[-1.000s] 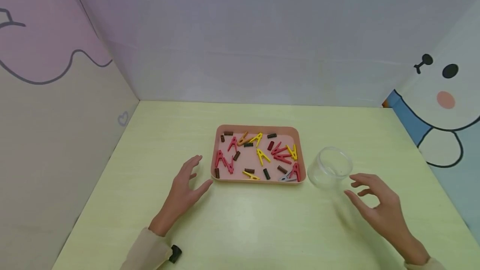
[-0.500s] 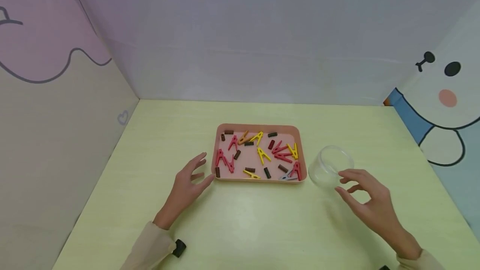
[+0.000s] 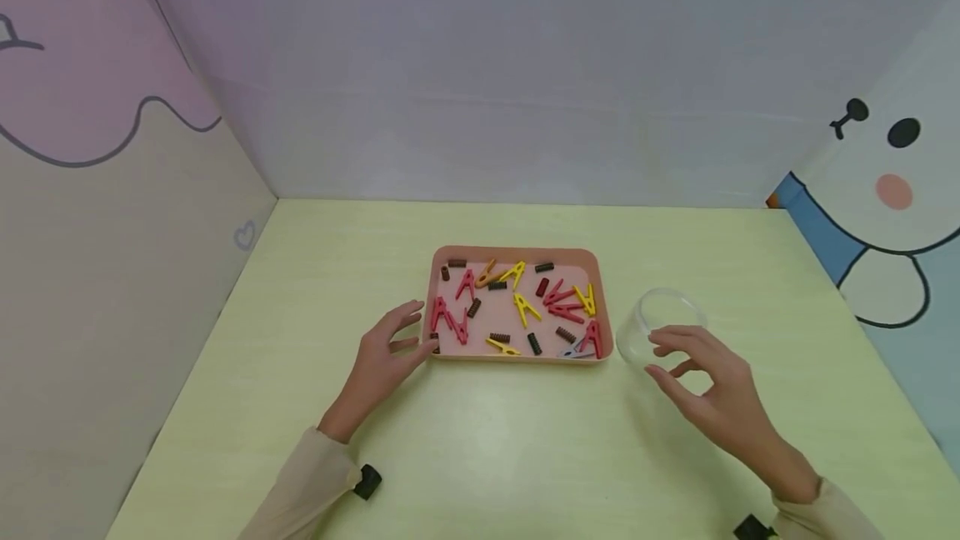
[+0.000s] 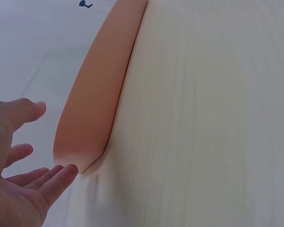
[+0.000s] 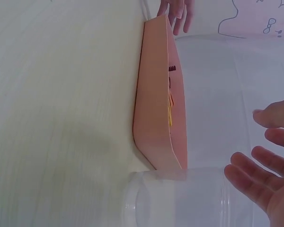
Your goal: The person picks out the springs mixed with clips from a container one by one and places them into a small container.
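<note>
A shallow pink tray (image 3: 517,359) lies on the table, holding loose clothespin halves such as a yellow one (image 3: 526,309) and a red one (image 3: 466,283). Small coil springs, among them a dark one (image 3: 534,344), are scattered between them. My left hand (image 3: 386,365) is at the tray's left front corner, fingers spread and holding nothing; whether it touches the rim I cannot tell. Right of the tray stands a clear plastic jar (image 3: 637,338). In front of the jar, partly hiding it, my right hand (image 3: 712,386) hovers with fingers loosely bent and nothing in them.
The pale table (image 3: 495,457) bears the tray and jar. A whitish wall (image 3: 525,90) closes off the back. Side panels with cartoon drawings (image 3: 900,190) stand left and right. Both sleeves show dark wrist devices (image 3: 367,482).
My right hand has moved left, from beside the jar to in front of it. My left hand has edged right and slightly up to the tray's corner. The tray's contents look unchanged.
</note>
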`<state>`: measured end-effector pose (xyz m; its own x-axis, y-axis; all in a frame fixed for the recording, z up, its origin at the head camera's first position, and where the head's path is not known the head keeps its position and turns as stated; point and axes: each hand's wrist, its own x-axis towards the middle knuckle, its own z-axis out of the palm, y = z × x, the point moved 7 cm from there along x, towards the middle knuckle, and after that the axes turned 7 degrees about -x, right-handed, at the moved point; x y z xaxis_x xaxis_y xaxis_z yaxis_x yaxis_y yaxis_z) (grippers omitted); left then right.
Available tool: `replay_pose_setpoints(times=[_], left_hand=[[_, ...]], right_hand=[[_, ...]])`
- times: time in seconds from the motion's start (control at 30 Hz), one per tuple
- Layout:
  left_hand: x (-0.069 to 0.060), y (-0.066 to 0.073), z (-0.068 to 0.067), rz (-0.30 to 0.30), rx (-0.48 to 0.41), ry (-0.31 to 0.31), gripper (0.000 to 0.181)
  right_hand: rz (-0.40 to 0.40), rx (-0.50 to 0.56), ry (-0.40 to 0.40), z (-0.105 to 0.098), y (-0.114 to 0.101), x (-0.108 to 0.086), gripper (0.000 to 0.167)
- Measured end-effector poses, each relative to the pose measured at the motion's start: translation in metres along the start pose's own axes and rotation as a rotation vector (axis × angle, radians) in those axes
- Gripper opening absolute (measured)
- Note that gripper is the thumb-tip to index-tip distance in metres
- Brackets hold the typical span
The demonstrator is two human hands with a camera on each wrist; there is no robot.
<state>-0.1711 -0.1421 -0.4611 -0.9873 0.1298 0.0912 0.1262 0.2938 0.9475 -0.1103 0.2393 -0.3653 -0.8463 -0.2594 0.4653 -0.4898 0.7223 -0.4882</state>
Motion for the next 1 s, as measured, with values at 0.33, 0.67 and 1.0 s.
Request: replay_pose_setpoints(times=[0.33, 0.67, 1.0], left_hand=[[0.006, -0.002, 0.008, 0.019, 0.006, 0.001, 0.062], [0.007, -0.006, 0.011, -0.025, 0.048, 0.000, 0.063], [0.007, -0.010, 0.013, -0.063, 0.034, -0.021, 0.066]], right_hand=[[-0.021, 0.043, -0.053, 0.015, -0.009, 0.012, 0.047], [-0.074, 0.071, -0.068, 0.027, -0.018, 0.024, 0.044], [-0.079, 0.067, -0.097, 0.040, -0.018, 0.032, 0.034]])
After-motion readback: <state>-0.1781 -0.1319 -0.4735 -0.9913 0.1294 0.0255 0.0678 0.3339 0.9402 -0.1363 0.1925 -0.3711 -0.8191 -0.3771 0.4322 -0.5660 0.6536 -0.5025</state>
